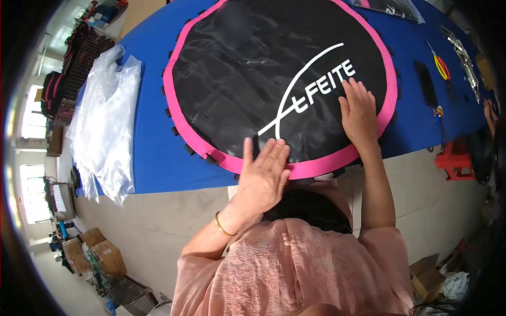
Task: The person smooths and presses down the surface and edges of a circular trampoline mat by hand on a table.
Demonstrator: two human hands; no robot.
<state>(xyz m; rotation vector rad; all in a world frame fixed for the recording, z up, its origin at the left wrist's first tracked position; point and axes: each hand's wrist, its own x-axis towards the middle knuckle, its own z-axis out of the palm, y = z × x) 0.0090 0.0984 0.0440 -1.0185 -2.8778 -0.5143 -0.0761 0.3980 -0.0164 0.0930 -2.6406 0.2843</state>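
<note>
A large round black sheet [226, 79] with a pink rim and white lettering lies on the blue table [153, 105]. Small black tabs stick out around its edge. My left hand [265, 171] rests flat over the near pink rim, its fingers spread onto the black surface just below the white lines. To the right, my right hand [359, 111] lies on the black surface beside the lettering, inside the pink rim, with its fingers apart. Neither hand grips anything.
Clear plastic bags [108, 121] hang over the table's left edge. On the right lie a black phone [425, 83], a yellow-and-red handled tool [440, 66] and silvery strips [461, 55]. A red stool [454, 160] stands beyond. Another person's hand [490, 113] shows at far right.
</note>
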